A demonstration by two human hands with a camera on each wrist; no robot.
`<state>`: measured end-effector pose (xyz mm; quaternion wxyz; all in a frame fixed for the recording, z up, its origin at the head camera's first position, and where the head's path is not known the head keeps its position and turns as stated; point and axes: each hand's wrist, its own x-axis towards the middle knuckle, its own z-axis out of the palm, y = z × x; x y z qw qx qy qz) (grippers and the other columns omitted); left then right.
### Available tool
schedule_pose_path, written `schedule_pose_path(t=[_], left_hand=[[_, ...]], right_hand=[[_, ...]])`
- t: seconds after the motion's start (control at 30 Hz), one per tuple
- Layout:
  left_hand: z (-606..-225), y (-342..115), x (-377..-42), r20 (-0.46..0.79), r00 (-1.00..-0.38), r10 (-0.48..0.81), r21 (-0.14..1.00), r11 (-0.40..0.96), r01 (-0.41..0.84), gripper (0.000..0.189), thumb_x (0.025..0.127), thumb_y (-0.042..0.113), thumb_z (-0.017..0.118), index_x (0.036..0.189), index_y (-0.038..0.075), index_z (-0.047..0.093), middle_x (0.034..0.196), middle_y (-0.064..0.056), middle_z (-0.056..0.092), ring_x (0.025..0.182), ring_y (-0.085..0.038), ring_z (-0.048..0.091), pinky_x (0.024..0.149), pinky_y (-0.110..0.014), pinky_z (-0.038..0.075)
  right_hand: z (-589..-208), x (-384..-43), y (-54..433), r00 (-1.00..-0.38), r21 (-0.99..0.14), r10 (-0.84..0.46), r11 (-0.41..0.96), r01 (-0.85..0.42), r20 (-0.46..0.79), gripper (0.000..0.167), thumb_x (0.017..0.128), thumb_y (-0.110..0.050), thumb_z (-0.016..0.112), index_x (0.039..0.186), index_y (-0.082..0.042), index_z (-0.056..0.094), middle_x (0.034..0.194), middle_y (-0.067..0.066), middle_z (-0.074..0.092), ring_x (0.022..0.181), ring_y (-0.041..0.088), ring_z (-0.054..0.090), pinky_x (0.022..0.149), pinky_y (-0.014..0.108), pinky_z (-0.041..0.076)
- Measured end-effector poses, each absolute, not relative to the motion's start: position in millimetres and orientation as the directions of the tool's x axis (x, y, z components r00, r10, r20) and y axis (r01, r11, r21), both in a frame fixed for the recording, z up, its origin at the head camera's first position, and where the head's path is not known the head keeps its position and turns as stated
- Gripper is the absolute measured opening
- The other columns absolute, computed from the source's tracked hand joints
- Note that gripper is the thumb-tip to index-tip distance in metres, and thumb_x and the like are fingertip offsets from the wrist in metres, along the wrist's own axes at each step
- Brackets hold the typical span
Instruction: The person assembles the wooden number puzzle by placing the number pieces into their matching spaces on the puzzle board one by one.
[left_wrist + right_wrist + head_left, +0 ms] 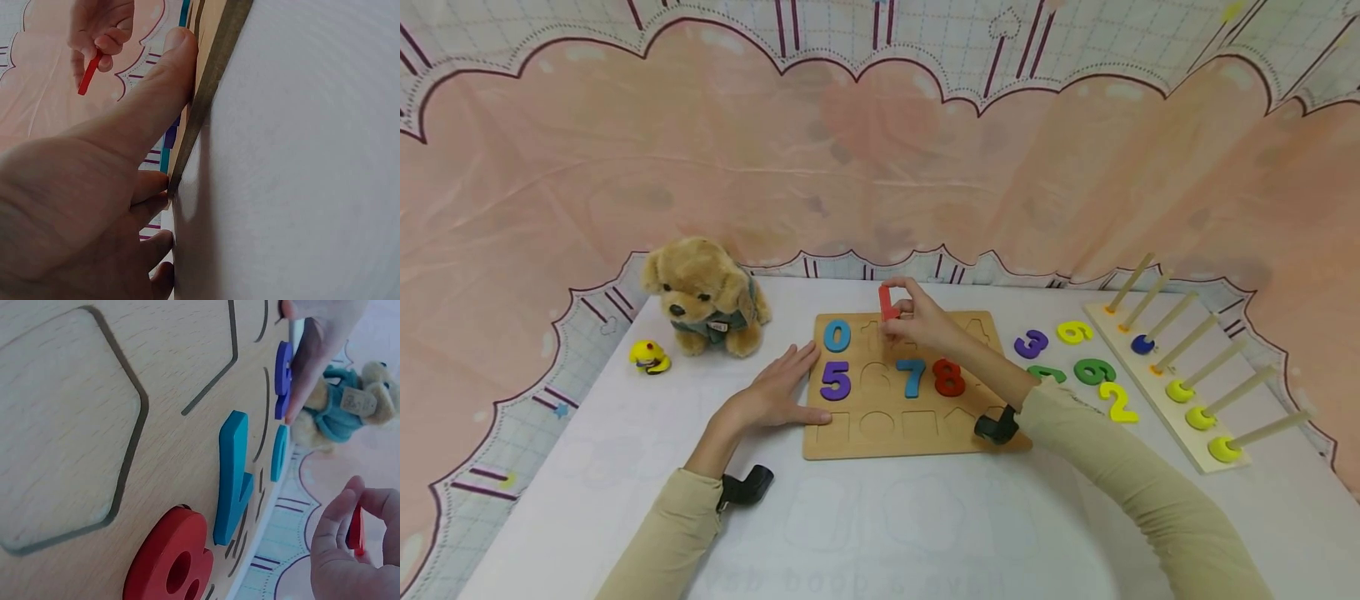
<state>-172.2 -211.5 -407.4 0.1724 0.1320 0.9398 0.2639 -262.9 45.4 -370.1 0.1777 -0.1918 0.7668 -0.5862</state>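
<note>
My right hand (925, 323) pinches a red number 1 (885, 302) between thumb and fingers, held up over the back part of a wooden number board (917, 446). In the left wrist view the red number 1 (89, 74) shows edge-on below the fingertips. My left hand (767, 398) rests at the board's left side, its fingers extended along the edge and its thumb on the front left part. Seated in the board are a blue 0 (837, 336), a purple 5 (836, 381), a blue 7 (911, 378) and a red 8 (949, 377); other recesses show bare wood.
Right of the board lie a purple 3 (1032, 343), a yellow 2 (1118, 402) and several other loose numbers, one partly behind the right sleeve. Farther right stands a peg rack (1172, 392) with beads. A plush dog (707, 300) and small yellow toy (649, 357) sit at left.
</note>
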Motion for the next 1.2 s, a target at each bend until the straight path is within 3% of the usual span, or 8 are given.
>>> schedule_pose_path(t=[0.13,0.33,0.47,0.7,0.87,0.97,1.2], left_hand=[[-408.4,-211.7,-172.9,-0.255,-0.906,0.338,0.54,0.827,0.157,0.113,0.075,0.055,0.077,0.156,0.007,0.014,0.165,-0.013,0.007,0.151,-0.039,0.0,0.121,-0.062,0.005],[-409.9,-211.9,-173.3,-0.252,-0.907,0.337,0.533,0.831,0.161,0.113,0.075,0.056,0.076,0.156,0.007,0.014,0.165,-0.013,0.008,0.151,-0.04,0.0,0.121,-0.061,0.006],[-410.3,-212.1,-172.8,-0.254,-0.907,0.336,0.53,0.833,0.16,0.113,0.075,0.055,0.076,0.156,0.007,0.014,0.165,-0.013,0.008,0.152,-0.039,0.0,0.121,-0.061,0.006],[-410.1,-211.9,-172.3,-0.249,-0.907,0.339,0.528,0.833,0.167,0.113,0.075,0.055,0.076,0.156,0.007,0.014,0.165,-0.013,0.008,0.152,-0.039,0.0,0.121,-0.061,0.006],[-410.3,-211.6,-172.6,-0.252,-0.908,0.335,0.529,0.833,0.16,0.113,0.075,0.056,0.076,0.156,0.008,0.014,0.165,-0.012,0.008,0.152,-0.039,0.0,0.121,-0.061,0.006],[-409.8,-211.4,-172.8,-0.254,-0.907,0.335,0.528,0.834,0.16,0.113,0.075,0.056,0.076,0.156,0.007,0.014,0.165,-0.012,0.008,0.152,-0.039,0.0,0.121,-0.061,0.006],[-408.7,-211.2,-174.1,-0.248,-0.907,0.341,0.525,0.834,0.17,0.112,0.076,0.055,0.076,0.156,0.006,0.015,0.165,-0.014,0.008,0.151,-0.04,0.0,0.121,-0.061,0.006]], right_hand=[[-371.2,-262.5,46.3,-0.854,-0.977,-0.518,0.202,-0.072,-0.045,0.059,0.093,0.001,0.058,0.142,-0.016,0.03,0.089,0.012,0.058,0.08,0.042,0.064,0.074,0.037,0.061],[-372.9,-262.6,46.9,-0.843,-0.983,-0.537,0.176,-0.06,-0.044,0.056,0.096,-0.004,0.056,0.143,-0.013,0.027,0.088,0.011,0.059,0.076,0.034,0.068,0.072,0.033,0.061],[-373.4,-262.6,45.4,-0.848,-0.984,-0.527,0.173,-0.046,-0.053,0.05,0.099,-0.01,0.053,0.142,-0.012,0.027,0.084,0.008,0.06,0.077,0.036,0.068,0.068,0.028,0.06],[-374.5,-263.3,45.6,-0.861,-0.982,-0.506,0.182,-0.046,-0.053,0.044,0.101,-0.017,0.05,0.139,-0.009,0.03,0.081,0.006,0.061,0.076,0.039,0.067,0.068,0.03,0.06],[-374.6,-263.8,43.4,-0.88,-0.973,-0.462,0.231,0.001,-0.111,0.046,0.1,-0.021,0.053,0.14,-0.007,0.034,0.088,0.01,0.066,0.076,0.031,0.069,0.066,0.023,0.059],[-373.6,-263.8,43.1,-0.881,-0.963,-0.448,0.268,0.031,-0.153,0.045,0.1,-0.024,0.054,0.137,-0.002,0.041,0.092,0.011,0.067,0.078,0.026,0.071,0.067,0.021,0.059],[-372.1,-265.9,43.7,-0.861,-0.959,-0.456,0.26,0.113,-0.225,0.03,0.101,-0.027,0.052,0.121,-0.004,0.051,0.098,0.014,0.068,0.091,0.032,0.072,0.077,0.027,0.06]])
